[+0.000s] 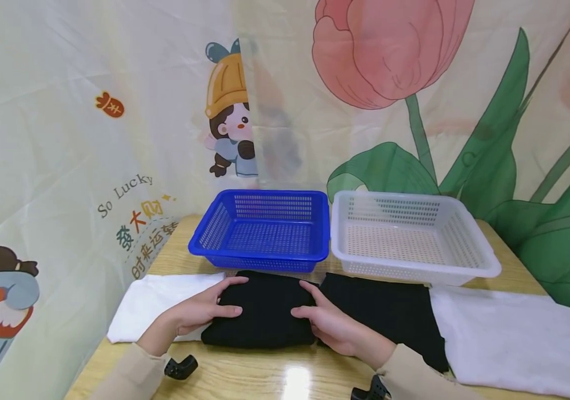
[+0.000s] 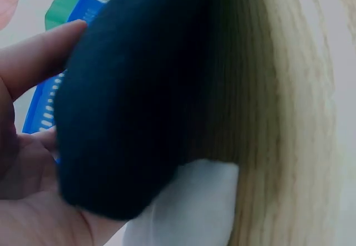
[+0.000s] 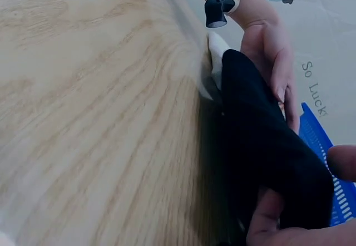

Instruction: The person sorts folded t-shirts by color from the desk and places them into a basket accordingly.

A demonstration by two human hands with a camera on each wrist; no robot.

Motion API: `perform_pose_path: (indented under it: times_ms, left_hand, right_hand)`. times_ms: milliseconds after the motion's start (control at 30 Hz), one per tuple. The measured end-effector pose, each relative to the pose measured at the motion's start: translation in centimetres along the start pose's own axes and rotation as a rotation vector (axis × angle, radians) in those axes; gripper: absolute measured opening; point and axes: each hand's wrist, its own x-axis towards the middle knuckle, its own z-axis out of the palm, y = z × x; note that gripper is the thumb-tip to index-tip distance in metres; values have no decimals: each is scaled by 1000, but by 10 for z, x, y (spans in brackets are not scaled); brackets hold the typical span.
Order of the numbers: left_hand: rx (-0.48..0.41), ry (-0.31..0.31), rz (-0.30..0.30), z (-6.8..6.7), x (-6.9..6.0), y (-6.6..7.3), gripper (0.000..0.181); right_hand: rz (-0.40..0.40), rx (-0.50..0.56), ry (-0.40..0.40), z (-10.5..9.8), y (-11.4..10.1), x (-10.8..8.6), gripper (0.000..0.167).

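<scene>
A folded black cloth point(image 1: 267, 311) lies between both hands in the middle of the head view. My left hand point(image 1: 204, 307) grips its left side, thumb on top and other fingers partly hidden beneath. On the opposite side my right hand point(image 1: 335, 324) holds the cloth the same way. In the left wrist view the black cloth point(image 2: 128, 90) looks raised a little over the table, above a corner of white cloth point(image 2: 194, 201). A second folded black cloth point(image 1: 385, 314) lies just right of the held one, partly behind my right hand.
Behind the cloths stand a blue plastic basket point(image 1: 260, 261) and, to its right, a white one point(image 1: 410, 269). Folded white cloths lie at the left point(image 1: 150, 303) and right point(image 1: 520, 339) of the wooden table point(image 1: 245, 372). A printed curtain point(image 1: 285, 83) hangs behind.
</scene>
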Motion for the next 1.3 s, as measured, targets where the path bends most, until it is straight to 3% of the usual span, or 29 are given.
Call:
perform_pose_path:
  times_ms: [133, 300, 567, 800, 900, 1033, 1133, 1300]
  left_hand:
    - [67, 47, 21, 2, -1, -1, 81]
    - [63, 84, 37, 2, -3, -1, 81]
    - [70, 73, 80, -4, -14, 8, 84]
    - [95, 61, 100, -12, -32, 35, 80]
    - [99, 78, 133, -13, -41, 51, 79]
    - [53, 54, 197, -18, -48, 75, 79]
    - [32, 56, 228, -24, -46, 92, 80]
    - [77, 147, 248, -40, -26, 114, 81]
  right_hand:
    - [-39, -43, 9, 7, 4, 2, 92]
    - [-108, -110, 21, 12, 9, 5, 88]
    - [-222, -204, 71, 15, 6, 0, 85]
    - [-310, -282, 60, 18, -14, -11, 82]
    - [-324, -277, 42, 21, -28, -18, 80]
    - [-352, -278, 43, 22, -50, -24, 79]
    - [-375, -289, 58, 20, -66, -22, 78]
    - [-421, -342, 79, 9, -92, -5, 80]
